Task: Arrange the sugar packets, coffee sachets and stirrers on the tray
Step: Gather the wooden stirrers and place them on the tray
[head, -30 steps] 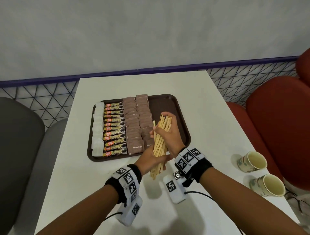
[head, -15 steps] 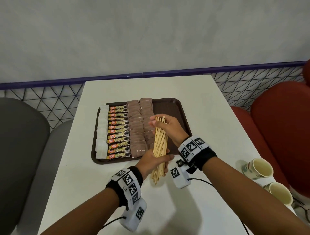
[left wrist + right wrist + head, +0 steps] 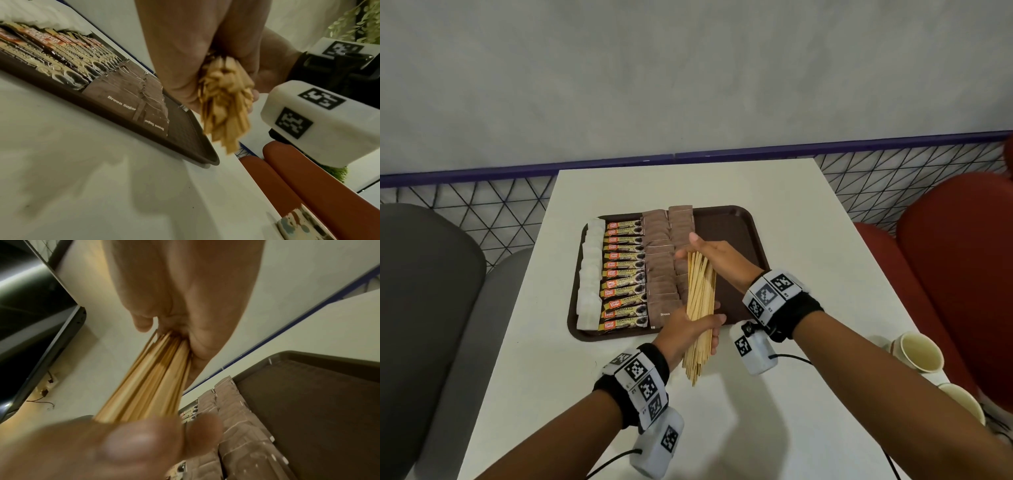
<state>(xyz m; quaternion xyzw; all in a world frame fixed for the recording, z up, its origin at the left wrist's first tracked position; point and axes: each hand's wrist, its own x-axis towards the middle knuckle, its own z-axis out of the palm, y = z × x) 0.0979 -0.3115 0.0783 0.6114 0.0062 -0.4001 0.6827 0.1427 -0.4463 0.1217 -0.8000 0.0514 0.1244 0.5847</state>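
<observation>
Both hands grip a bundle of wooden stirrers (image 3: 700, 301) at frame centre: the left hand (image 3: 685, 329) curled round its lower half, the right hand (image 3: 717, 255) around its top, above the brown tray (image 3: 732, 226).

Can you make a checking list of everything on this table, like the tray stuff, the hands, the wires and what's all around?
Surface: white rectangular table.
Job's things: dark brown plastic tray holds a column of white sugar packets, a column of coffee granule sachets and two columns of brown sugar packets; its right part is bare. Bundle of wooden stirrers is held above the tray's near edge.
Clutter: two paper cups at the right edge.
Grips: left hand grips the bundle's lower part; right hand holds its top.
Cables: black wrist-camera cable.
Surroundings: grey chair, red seats, grey wall.
</observation>
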